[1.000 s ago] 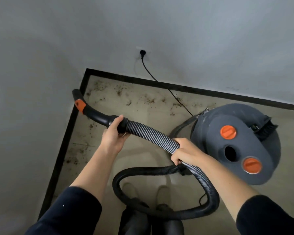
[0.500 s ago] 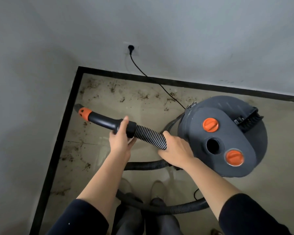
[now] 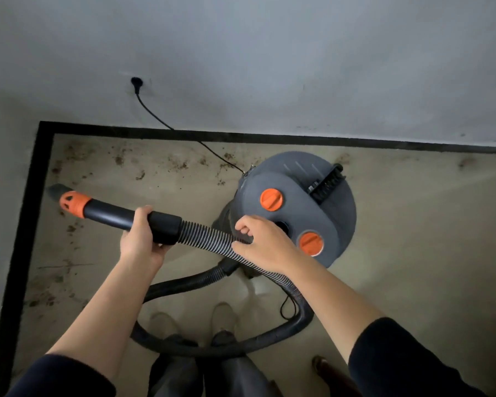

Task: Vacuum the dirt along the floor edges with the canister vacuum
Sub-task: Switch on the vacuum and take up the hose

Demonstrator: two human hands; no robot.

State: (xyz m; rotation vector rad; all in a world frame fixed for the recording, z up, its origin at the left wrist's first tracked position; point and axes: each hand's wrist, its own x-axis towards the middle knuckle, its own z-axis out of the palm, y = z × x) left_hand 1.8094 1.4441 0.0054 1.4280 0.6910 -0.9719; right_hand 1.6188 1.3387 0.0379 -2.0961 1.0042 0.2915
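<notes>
Two hands shared the hose of the canister vacuum (image 3: pixel 307 202). The left hand (image 3: pixel 139 239) gripped the black wand (image 3: pixel 112 214) from below at its thicker cuff, fingers wrapped round the far side and thumb on top, so the wand stuck out leftward from that hand. The right hand (image 3: pixel 265 243) lay over the ribbed hose (image 3: pixel 209 239) just right of the cuff, thumb on the near side and fingers loosely curled over the far side; how firmly it held could not be made out. The canister stood just beyond this hand, which covered most of the dark port between the two orange knobs (image 3: pixel 271 199).

The hose vanished under the right forearm, then looped round the shoes (image 3: pixel 224 313). A power cord (image 3: pixel 166 124) ran from a plug (image 3: pixel 135 81) in the wall to the canister's back.

The wand's long axis ran left and slightly away. Past its orange collar (image 3: pixel 72 204), the nozzle (image 3: pixel 55 191) pointed at the black skirting (image 3: pixel 32 224), over floor (image 3: pixel 413 253) speckled with dirt (image 3: pixel 181 164). The dark tip was blurred, and whether it touched the floor could not be told
</notes>
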